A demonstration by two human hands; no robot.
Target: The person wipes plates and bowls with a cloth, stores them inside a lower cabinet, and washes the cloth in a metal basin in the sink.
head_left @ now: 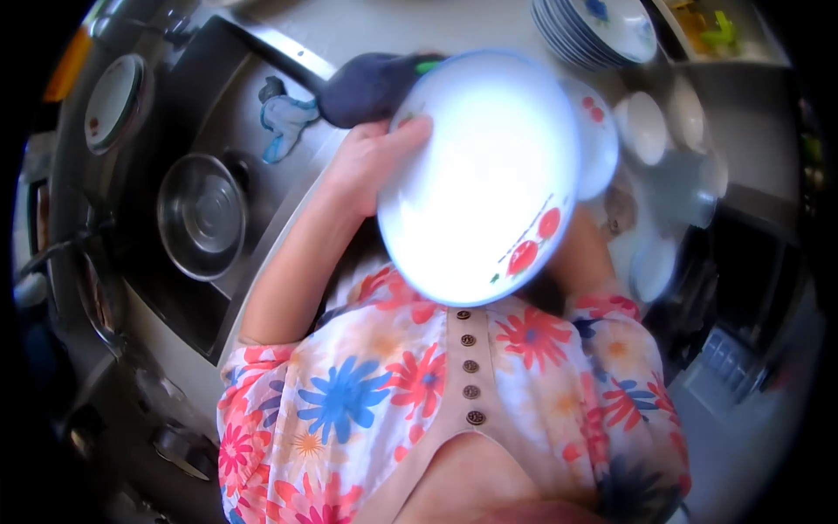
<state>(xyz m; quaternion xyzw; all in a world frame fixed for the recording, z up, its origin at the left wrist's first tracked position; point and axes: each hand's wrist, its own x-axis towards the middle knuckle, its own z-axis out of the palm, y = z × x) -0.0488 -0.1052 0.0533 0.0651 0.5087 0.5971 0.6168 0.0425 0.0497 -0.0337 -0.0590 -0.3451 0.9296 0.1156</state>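
A white plate with red fruit-like decoration near its rim is held up before my chest, tilted toward me. My left hand grips its left edge, thumb on the front face and fingers out of sight behind. My right forearm reaches up behind the plate's right side; that hand is hidden, so its grip does not show. Just beyond my left hand is a dark rounded object, of a kind I cannot make out. Another white dish with red dots shows partly behind the plate.
A stack of plates stands at the top right. White bowls are grouped at the right. On the left are a metal pan, a blue-and-white cloth and a round lidded item on the dark stove-like surface.
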